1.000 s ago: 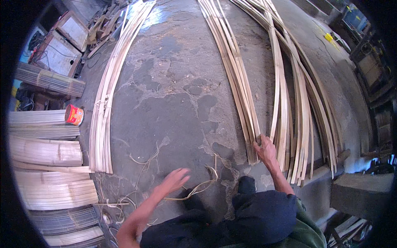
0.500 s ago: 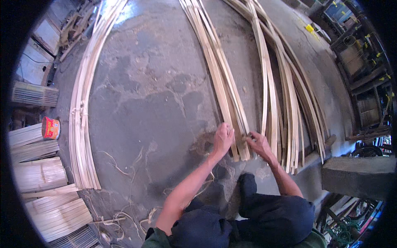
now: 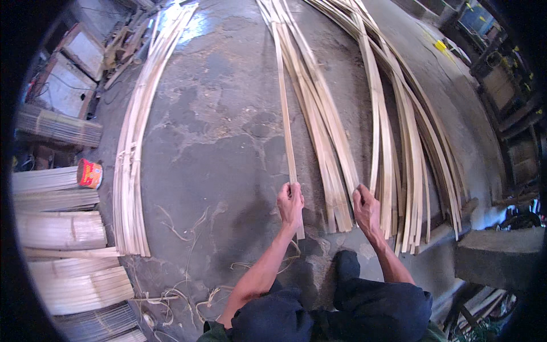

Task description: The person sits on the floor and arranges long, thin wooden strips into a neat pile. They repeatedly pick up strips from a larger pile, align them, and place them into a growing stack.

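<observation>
Left hand (image 3: 292, 204): fingers closed round single strip (image 3: 285, 119), long axis toward twelve o'clock. Strip bundle (image 3: 330, 182) at three o'clock of it; right hand (image 3: 367, 210) nearer, fingers bent at bundle's edge, grip unclear.

Smooth wooden strips (image 3: 286, 121), rough concrete floor (image 3: 199, 171)
The strips look matt; the trousers (image 3: 376, 302) are dull cloth.
</observation>
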A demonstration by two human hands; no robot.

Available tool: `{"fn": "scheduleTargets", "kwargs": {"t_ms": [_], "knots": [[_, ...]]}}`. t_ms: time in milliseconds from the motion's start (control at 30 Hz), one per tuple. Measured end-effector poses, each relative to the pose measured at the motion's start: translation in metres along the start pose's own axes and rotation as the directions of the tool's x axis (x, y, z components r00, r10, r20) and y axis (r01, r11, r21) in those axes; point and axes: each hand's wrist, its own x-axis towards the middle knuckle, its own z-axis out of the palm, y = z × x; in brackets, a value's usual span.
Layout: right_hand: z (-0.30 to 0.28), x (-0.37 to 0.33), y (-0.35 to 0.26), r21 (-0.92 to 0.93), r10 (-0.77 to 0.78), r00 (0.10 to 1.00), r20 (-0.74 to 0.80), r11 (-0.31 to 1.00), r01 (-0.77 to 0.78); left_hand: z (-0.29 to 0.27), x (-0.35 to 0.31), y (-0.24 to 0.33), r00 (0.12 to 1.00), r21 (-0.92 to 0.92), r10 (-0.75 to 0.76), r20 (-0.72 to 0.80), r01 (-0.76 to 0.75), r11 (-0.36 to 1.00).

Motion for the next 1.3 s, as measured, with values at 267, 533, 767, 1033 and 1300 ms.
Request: {"fn": "scheduleTargets", "kwargs": {"t_ms": [267,533,767,1033,1300], "knots": [[0.03,-0.005,-0.063,0.436,-0.062,0.996,0.06,0.9,0.029,-0.028,-0.017,0.053,0.968,0.334,0.227,-0.102,-0.182,0.925],[0.114,-0.053,-0.027,0.56,-0.089,0.963,0.253,0.825,-0.071,-0.052,-0.007,-0.005,0.969,0.404,0.185,-0.167,-0.104,0.909],[0.145,-0.091,-0.005,0.421,-0.02,0.913,0.408,0.891,-0.169,-0.063,-0.034,-0.035,0.982,0.445,0.083,-0.17,0.001,0.895],[0.154,-0.093,-0.009,0.405,-0.134,0.951,0.279,0.914,0.01,-0.084,-0.021,-0.059,0.962,0.636,0.254,-0.097,-0.137,0.76],[0.147,-0.096,-0.008,0.425,-0.104,0.972,0.212,0.905,0.004,-0.075,-0.033,-0.039,0.995,0.436,0.056,-0.078,-0.016,0.9]]}}
